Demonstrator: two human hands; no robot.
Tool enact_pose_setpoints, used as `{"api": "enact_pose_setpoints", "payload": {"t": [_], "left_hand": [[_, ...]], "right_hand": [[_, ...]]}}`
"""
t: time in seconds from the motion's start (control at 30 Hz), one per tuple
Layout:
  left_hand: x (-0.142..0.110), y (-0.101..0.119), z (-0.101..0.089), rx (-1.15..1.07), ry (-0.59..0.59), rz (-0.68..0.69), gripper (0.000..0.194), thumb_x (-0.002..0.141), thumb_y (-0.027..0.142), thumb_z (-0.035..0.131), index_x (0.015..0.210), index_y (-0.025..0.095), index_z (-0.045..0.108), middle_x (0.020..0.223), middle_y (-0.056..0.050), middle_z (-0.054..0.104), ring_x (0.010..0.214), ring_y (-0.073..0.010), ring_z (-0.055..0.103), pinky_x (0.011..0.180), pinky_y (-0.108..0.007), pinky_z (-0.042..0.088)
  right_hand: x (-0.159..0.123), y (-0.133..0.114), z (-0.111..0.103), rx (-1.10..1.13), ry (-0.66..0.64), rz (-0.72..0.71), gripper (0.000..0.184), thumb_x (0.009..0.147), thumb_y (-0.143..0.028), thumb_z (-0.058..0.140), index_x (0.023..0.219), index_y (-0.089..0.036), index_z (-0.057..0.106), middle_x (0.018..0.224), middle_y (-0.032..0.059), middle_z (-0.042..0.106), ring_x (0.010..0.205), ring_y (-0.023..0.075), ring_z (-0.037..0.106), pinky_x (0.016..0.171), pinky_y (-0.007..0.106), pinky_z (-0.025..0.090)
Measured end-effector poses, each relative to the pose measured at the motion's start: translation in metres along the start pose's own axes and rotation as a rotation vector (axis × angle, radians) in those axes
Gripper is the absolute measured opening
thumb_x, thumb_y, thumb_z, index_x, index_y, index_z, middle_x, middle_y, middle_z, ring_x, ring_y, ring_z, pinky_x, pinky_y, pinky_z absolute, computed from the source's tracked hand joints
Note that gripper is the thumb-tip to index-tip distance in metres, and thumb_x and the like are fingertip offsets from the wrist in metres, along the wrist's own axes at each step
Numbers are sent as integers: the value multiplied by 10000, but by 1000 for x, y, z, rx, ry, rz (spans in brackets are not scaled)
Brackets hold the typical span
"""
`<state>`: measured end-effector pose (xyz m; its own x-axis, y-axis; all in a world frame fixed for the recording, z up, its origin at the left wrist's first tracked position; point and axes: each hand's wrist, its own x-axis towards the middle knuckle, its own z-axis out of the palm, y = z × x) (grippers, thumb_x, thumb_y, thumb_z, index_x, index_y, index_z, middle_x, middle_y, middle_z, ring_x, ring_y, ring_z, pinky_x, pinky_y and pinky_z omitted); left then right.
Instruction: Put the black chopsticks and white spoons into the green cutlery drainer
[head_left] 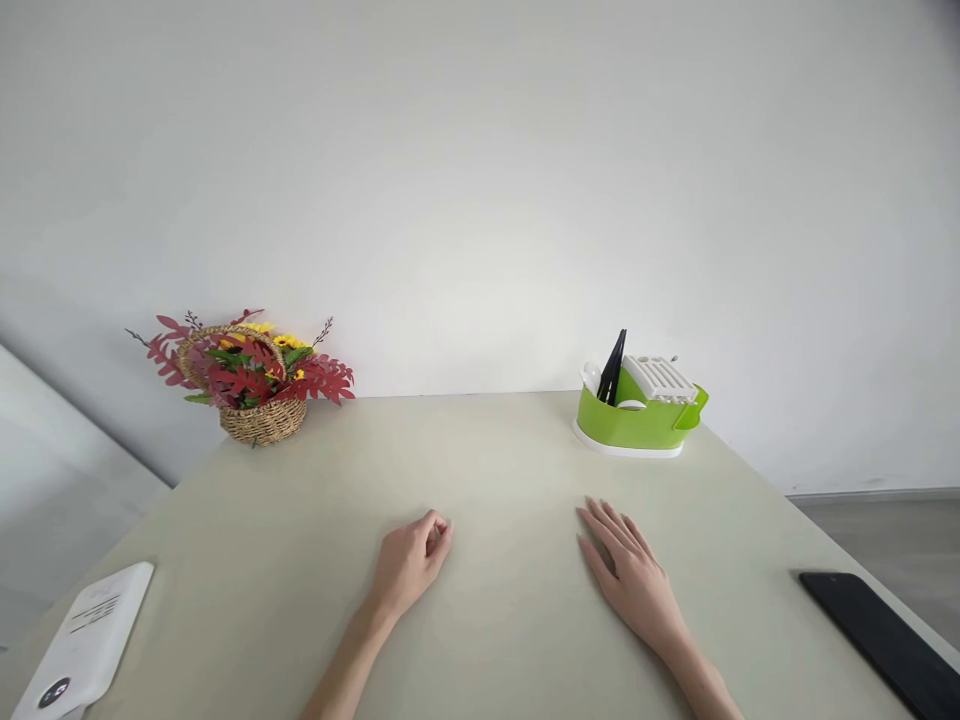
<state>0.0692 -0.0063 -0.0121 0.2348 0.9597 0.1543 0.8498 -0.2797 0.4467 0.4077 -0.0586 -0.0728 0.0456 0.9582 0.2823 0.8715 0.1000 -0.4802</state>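
Note:
My left hand (409, 562) rests on the beige table (495, 470) with its fingers curled loosely into a fist, and nothing shows inside them. My right hand (626, 568) lies flat on the table, palm down, fingers stretched out and holding nothing. Beyond the right hand, near the table's far edge, stands a green holder (637, 420) on a white base, with a black pointed item and white parts in it. Both hands are well apart from it.
A wicker basket (259, 415) of red and yellow artificial flowers stands at the far left by the wall. A white flat device (86, 640) lies at the near left edge. A black flat device (881, 635) lies at the near right edge.

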Motion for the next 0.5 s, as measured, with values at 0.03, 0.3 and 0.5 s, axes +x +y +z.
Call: {"api": "enact_pose_setpoints", "payload": {"t": [0.03, 0.3, 0.5], "left_hand": [[0, 0, 0, 2, 1, -1, 326, 1018, 456, 406, 822, 243, 557, 585, 62, 519, 522, -133, 481, 596, -257, 334], [-1, 2, -1, 9, 1, -9, 333, 1011, 454, 401, 831, 238, 578, 590, 54, 531, 523, -133, 478, 593, -262, 339], [-1, 3, -2, 3, 10, -1, 329, 1006, 452, 414, 826, 240, 589, 589, 51, 540, 529, -136, 494, 596, -264, 349]], "right_hand": [[0, 0, 0, 2, 0, 0, 521, 1062, -475, 379, 1534, -292, 505, 1638, -24, 419, 1544, 228, 324, 1279, 500, 287], [-3, 0, -2, -2, -19, 2, 518, 1063, -470, 370, 1531, -295, 510, 1638, -33, 419, 1546, 220, 318, 1279, 498, 287], [-10, -9, -6, 29, -27, 0, 531, 1060, -481, 365, 1528, -286, 520, 1644, -28, 406, 1550, 236, 305, 1285, 513, 264]]}}
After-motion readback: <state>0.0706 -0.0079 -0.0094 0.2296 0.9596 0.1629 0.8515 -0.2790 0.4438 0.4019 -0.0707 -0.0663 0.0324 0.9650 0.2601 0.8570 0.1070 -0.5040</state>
